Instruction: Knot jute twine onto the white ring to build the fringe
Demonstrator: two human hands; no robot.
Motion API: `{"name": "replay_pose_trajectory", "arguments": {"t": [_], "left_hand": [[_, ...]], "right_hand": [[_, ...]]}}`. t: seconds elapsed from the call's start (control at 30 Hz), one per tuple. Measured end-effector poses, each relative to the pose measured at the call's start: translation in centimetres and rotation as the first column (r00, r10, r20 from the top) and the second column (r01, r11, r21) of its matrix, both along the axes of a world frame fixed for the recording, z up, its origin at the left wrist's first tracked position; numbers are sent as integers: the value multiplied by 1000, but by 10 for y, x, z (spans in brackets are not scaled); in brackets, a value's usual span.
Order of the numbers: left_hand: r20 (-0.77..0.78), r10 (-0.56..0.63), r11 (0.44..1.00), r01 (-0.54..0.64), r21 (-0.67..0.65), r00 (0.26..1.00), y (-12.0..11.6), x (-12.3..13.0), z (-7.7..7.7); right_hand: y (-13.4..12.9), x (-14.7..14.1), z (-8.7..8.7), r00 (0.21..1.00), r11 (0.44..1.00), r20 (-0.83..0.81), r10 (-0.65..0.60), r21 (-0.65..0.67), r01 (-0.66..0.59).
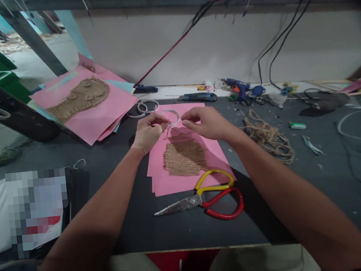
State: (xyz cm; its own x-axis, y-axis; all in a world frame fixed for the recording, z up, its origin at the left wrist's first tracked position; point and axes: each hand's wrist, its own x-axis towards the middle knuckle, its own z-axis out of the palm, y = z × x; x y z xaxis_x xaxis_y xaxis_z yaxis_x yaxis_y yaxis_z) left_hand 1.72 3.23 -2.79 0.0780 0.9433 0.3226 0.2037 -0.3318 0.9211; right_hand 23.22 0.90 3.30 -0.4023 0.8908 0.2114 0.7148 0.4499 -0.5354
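Two bare hands work above the dark table (139,237), and between them is one thin pale ring (178,116), at the far part of some pink sheets (160,185). The left hand (148,134) is closed at the fingertips and pinches the near-left side of this ring. The right hand (205,122) has its fingers bent, with thumb and forefinger close together just right of the ring; I cannot tell if they grip something thin. Two more rings (138,107), also round and smooth, lie one partly over the other, far and left behind the left hand. On the pink sheets, nearer than the hands, is one panel of brown twine (185,159), roughly square, its rough cords laid side by side in rows, with uneven ends. One pair of scissors (195,201) lies at the near side; its yellow handle covers the near right part of the sheets, the other handle is red, and the worn metal blades point left. To the far left, a second pile of pink sheets (102,115) carries one curved twine shape (84,98), longer than the panel. One cutter knife (197,97) and one blue glue gun (242,90) lie along the far side. On the right, beyond the right forearm, which hides some table, there is one loose tangle of fibrous cord (273,139).
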Motion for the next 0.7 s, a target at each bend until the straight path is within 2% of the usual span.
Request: {"name": "replay_pose_trajectory", "arguments": {"t": [0.1,0.2,0.37,0.53,0.7], "left_hand": [[-85,14,1000,-14,-8,996,-1,-2,0],[-82,25,999,-28,-34,996,-2,-2,1],[48,-59,995,62,-77,997,-3,-2,5],[247,-184,968,219,-120,951,-4,-7,10],[288,-257,935,313,-166,922,-5,-8,13]], "right_hand": [[1,0,0,1000,1000,7,-9,3,9],[1,1,0,1000,1000,1,-7,-3,7],[-1,0,0,999,999,-37,-9,-51,7],[-3,-1,0,995,995,-91,41,-89,-49],[-5,-5,1,986,987,-167,31,-150,-57]]}}
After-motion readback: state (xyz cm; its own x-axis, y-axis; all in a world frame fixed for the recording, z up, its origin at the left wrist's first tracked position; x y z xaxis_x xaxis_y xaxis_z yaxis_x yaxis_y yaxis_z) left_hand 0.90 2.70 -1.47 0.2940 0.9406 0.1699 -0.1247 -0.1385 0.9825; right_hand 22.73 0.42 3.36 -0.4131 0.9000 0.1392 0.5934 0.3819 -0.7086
